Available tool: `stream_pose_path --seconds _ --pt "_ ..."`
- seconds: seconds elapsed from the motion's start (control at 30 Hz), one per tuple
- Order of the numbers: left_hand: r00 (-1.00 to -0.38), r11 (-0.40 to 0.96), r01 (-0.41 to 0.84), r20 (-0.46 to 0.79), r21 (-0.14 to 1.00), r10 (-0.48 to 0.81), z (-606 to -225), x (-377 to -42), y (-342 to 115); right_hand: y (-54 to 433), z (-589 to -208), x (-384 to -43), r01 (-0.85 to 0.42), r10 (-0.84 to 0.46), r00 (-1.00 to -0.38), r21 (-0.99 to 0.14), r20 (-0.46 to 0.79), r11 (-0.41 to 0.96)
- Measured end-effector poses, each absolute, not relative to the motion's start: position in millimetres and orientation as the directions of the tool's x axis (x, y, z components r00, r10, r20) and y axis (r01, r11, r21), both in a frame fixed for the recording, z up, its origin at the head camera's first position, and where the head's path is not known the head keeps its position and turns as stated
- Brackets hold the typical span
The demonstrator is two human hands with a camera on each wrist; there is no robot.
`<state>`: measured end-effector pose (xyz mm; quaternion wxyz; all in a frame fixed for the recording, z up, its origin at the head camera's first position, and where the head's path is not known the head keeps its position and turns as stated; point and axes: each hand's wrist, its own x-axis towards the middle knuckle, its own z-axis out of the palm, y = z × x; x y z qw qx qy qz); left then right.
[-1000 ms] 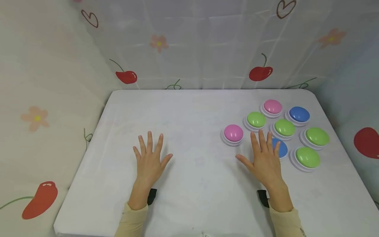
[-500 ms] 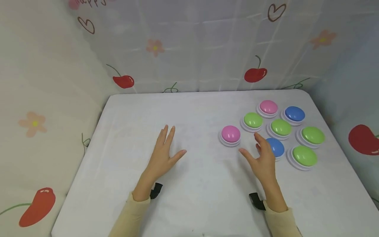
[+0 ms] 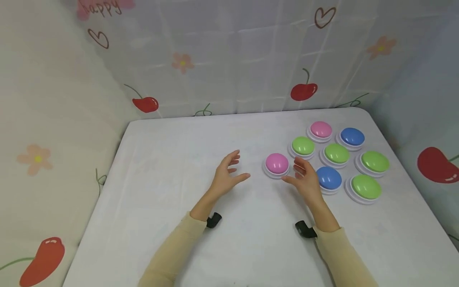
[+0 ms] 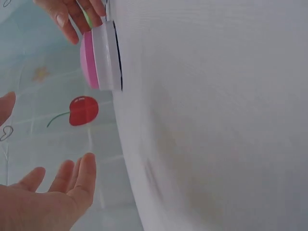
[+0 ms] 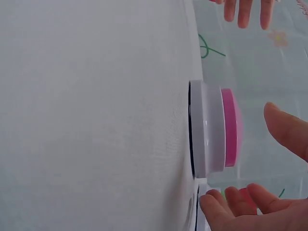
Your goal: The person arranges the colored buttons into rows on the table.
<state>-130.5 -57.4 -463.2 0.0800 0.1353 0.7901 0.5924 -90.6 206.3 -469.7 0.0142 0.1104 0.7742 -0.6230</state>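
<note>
A round push button with a pink dome on a white base (image 3: 277, 164) sits on the white table between my two hands. My left hand (image 3: 225, 177) hovers left of it, thumb apart from the loosely bent fingers, holding nothing. Close by on the button's right side is my right hand (image 3: 305, 182), its thumb and fingers spread apart in a loose curve. In the right wrist view the pink button (image 5: 214, 130) stands clear of the thumb and fingers. The left wrist view also shows the pink button (image 4: 101, 57) apart from the left fingers.
Right of my right hand are a blue button (image 3: 328, 178) and a green button (image 3: 365, 187). Behind them stand several more green ones, another blue button (image 3: 352, 136) and a second pink button (image 3: 320, 130). Printed curtains (image 3: 229, 59) border the table's back and sides.
My left hand has moved right toward the pink button and turned palm inward. The right hand has turned inward and shifted slightly left, its fingers now bent. The head view has shifted a little.
</note>
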Motion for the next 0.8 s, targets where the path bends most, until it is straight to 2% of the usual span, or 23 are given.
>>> stream_pose_path --seconds 0.17,0.43,0.8 --pt "-0.939 0.216 0.053 -0.025 0.975 0.344 -469.9 -143.6 -35.9 208.5 -471.1 -103.2 0.235 0.128 -0.968 -0.955 -0.214 0.182" --pt "-0.945 0.142 -0.027 -0.071 0.989 0.319 -480.1 -160.9 -11.2 209.3 -473.2 -112.6 0.256 0.108 -0.964 -0.954 -0.241 0.153" --pt "-0.939 0.131 -0.108 -0.144 0.985 0.312 -482.3 -163.2 0.2 210.5 -485.9 -115.9 0.193 0.048 -0.981 -0.975 -0.189 0.106"
